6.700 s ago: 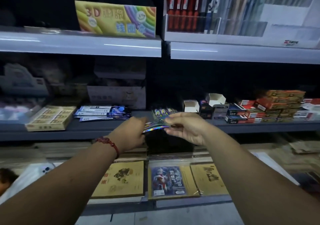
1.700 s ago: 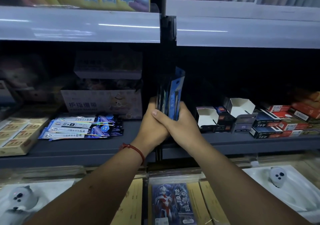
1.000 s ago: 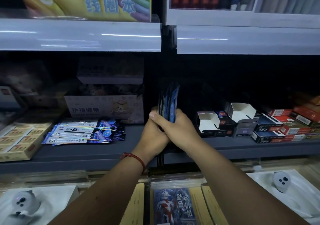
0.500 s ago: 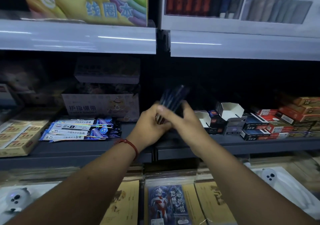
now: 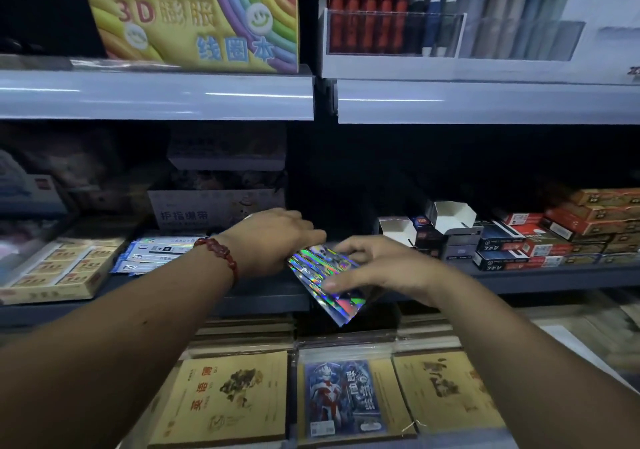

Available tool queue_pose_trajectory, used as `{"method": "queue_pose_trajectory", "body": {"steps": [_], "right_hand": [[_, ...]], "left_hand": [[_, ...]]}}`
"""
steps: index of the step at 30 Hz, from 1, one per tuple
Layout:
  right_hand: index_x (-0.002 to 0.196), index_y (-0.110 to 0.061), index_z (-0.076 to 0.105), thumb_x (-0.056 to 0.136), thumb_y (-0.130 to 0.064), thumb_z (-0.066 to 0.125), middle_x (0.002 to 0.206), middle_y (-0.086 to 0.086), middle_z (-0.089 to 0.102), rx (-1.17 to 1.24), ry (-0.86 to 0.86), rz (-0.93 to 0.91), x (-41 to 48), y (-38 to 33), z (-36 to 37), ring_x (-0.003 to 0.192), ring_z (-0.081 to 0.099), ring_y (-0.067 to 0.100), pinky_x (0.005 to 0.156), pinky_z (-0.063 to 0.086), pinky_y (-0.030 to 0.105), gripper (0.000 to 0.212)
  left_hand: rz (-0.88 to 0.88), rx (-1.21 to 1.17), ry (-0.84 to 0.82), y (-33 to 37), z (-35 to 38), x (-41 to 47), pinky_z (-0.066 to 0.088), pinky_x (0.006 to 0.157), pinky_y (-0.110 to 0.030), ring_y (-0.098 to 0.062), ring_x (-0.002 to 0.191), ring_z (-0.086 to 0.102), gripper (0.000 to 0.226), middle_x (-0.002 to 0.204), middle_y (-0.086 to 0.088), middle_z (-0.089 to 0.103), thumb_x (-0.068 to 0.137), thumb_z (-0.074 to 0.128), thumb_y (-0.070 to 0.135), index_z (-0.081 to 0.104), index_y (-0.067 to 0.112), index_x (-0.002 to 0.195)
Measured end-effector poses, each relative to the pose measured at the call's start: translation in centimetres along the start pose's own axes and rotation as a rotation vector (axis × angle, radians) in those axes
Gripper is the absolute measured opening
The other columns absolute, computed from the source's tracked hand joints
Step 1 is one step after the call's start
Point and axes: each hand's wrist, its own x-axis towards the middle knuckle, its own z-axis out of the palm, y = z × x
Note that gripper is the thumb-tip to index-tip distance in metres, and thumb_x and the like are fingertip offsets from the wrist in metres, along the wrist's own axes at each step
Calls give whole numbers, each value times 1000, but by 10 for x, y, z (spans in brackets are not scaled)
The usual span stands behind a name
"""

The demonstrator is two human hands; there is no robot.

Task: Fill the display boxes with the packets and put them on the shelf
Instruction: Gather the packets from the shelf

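Note:
A stack of shiny holographic packets (image 5: 323, 273) lies tilted, face up, over the front edge of the middle shelf (image 5: 540, 277). My left hand (image 5: 277, 237), with a red bead bracelet on the wrist, holds the stack's far left end. My right hand (image 5: 377, 268) grips its right side, fingers spread over the top. Two small open white display boxes (image 5: 398, 228) (image 5: 450, 214) stand on the shelf just right of my hands. More packets (image 5: 156, 251) lie flat on the shelf to the left.
Red and dark card boxes (image 5: 554, 237) are stacked at the right of the shelf. A flat yellow box (image 5: 59, 270) sits at the left, a white carton (image 5: 214, 206) behind. Notebooks (image 5: 228, 396) fill the lower shelf. A colourful book (image 5: 207, 26) stands above.
The stack stood upright on edge between both hands a second ago. It now lies tipped flat with its shiny face up, lower and nearer the shelf's front edge.

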Motion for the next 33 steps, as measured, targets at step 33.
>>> {"method": "queue_pose_trajectory", "body": {"steps": [33], "right_hand": [[145,-5,34,92,-44,63,139,15,41,-698,497,293,79,6,34,126,50,33,92,48,38,72]], "left_hand": [[-929,-1175,398,31,79,54,52,98,-27,-14,116,62,56,130,-5,66,92,71,41,58,13,138]]}}
